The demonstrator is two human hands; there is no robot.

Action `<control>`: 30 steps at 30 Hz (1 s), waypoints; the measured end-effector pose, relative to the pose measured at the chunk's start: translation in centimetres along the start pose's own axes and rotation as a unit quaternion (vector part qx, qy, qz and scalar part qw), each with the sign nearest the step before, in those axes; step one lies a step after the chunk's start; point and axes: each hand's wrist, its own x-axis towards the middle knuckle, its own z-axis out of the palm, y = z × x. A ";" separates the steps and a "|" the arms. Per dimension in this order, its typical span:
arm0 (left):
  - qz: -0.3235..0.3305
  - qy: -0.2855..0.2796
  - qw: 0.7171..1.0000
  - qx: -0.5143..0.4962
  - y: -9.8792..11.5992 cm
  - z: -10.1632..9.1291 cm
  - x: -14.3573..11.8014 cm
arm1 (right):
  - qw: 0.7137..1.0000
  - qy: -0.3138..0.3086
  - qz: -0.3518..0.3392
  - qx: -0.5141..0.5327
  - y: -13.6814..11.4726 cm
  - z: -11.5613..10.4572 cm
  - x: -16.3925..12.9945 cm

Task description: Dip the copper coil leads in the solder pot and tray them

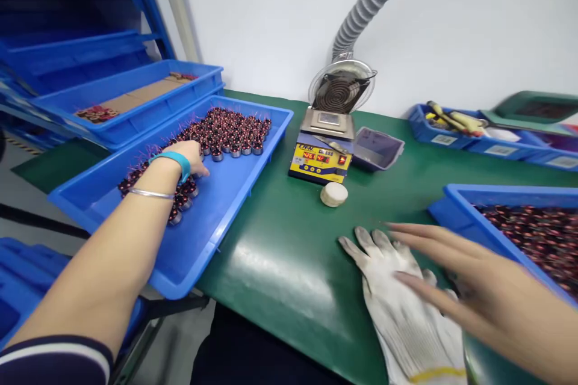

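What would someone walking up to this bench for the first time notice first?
Probably the long blue tray on the left, packed with rows of small copper-wound coils, where the left hand reaches in among them. Next, the yellow-fronted solder pot at the middle of the green table, under a grey ribbed hose. Near the front edge lies a white work glove, with the right hand spread open over it.

We count two hands, the left hand (192,156) and the right hand (456,271), and one white glove (401,307). We see one solder pot (323,153), one round puck (334,194), one grey dish (378,148), and perhaps five blue trays, the nearest tray (203,234) holding dozens of coils (226,129), too many to count.
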 end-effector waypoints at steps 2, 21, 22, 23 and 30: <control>-0.004 -0.007 1.000 0.023 0.1 1.0 0.3 | 0.986 -0.090 -0.127 0.057 -2.0 0.4 2.7; 0.035 0.026 0.999 -0.009 3.8 0.5 -0.5 | 0.935 -0.028 -0.133 0.326 -4.4 11.7 6.3; 0.025 0.061 0.996 -0.053 4.2 0.1 -1.1 | 0.934 0.000 -0.124 0.335 -4.5 11.7 6.3; 0.023 0.096 0.989 -0.110 4.9 -0.3 -1.9 | 0.932 0.031 -0.113 0.342 -4.7 11.6 6.4; 0.187 0.145 0.899 -0.369 13.3 0.5 -9.1 | 0.932 0.158 -0.010 0.327 -5.4 10.1 6.9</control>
